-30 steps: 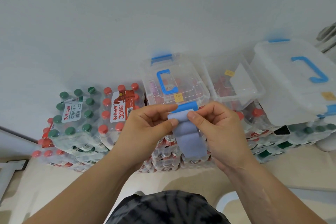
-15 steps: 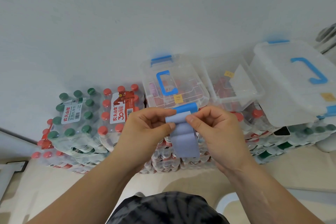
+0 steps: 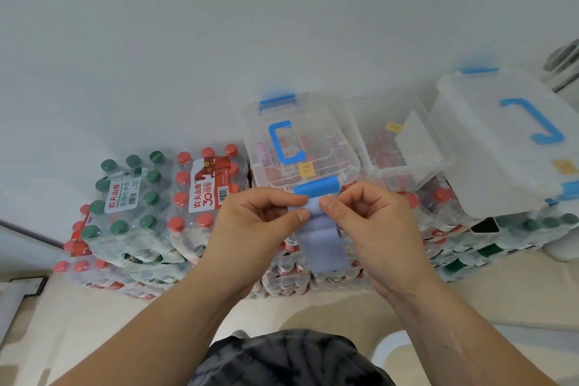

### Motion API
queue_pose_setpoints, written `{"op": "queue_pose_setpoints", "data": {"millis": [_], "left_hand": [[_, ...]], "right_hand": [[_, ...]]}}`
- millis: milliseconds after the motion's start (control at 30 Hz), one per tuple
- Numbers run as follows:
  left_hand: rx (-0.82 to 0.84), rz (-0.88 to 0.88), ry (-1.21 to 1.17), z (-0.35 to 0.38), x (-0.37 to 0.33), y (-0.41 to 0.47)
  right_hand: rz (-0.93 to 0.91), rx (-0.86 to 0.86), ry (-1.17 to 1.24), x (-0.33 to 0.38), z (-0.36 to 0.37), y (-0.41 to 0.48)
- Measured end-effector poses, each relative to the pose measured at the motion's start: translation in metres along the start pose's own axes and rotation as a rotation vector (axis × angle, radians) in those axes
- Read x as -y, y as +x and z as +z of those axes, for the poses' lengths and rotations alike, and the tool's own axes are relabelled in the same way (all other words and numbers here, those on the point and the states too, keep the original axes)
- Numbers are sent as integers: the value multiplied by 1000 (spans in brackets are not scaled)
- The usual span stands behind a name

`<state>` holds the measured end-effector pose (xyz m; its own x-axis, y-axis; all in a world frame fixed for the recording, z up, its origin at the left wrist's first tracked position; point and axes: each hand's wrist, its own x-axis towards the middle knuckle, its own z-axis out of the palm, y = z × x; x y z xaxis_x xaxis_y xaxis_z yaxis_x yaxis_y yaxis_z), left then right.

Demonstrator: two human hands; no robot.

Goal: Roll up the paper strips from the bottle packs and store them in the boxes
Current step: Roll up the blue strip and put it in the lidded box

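Head view, risk 1: the coil could spring loose. Cause would be either pinch easing, since the paper strip (image 3: 322, 244) is held only at its top end.
Head view, risk 2: a skewed, cone-shaped roll. Cause would be the two sides winding unevenly; the free tail hangs unsupported and can swing.
Head view, risk 3: a crease or tear, if the thin paper is squeezed too hard.
Head view, storing: the closed box (image 3: 344, 166) looks latched and both hands are busy; the open box (image 3: 438, 163) beside it seems the easier drop.
Hands: left hand (image 3: 250, 229) and right hand (image 3: 372, 229) have curled fingers, each pinching the strip between thumb and forefinger, thumbs nearly meeting.
Strip position: top end between the two hands, just below the closed box's blue latch; the tail drops between the wrists, in front of the bottle packs (image 3: 131, 207).
Rolled amount: cannot tell.
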<state>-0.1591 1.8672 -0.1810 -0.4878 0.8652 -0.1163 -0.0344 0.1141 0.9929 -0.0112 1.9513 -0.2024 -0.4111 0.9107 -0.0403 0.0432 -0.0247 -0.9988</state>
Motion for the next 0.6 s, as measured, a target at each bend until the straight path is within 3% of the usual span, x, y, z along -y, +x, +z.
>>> {"op": "queue_pose_setpoints", "data": {"millis": [233, 400, 600], "left_hand": [[43, -48, -70, 0, 0, -2], [-12, -22, -42, 1, 0, -1], [-8, -13, -21, -2, 1, -2]], "right_hand": [[20, 3, 52, -1, -3, 0], [46, 22, 94, 1, 0, -2], [22, 12, 13, -2, -1, -2]]}}
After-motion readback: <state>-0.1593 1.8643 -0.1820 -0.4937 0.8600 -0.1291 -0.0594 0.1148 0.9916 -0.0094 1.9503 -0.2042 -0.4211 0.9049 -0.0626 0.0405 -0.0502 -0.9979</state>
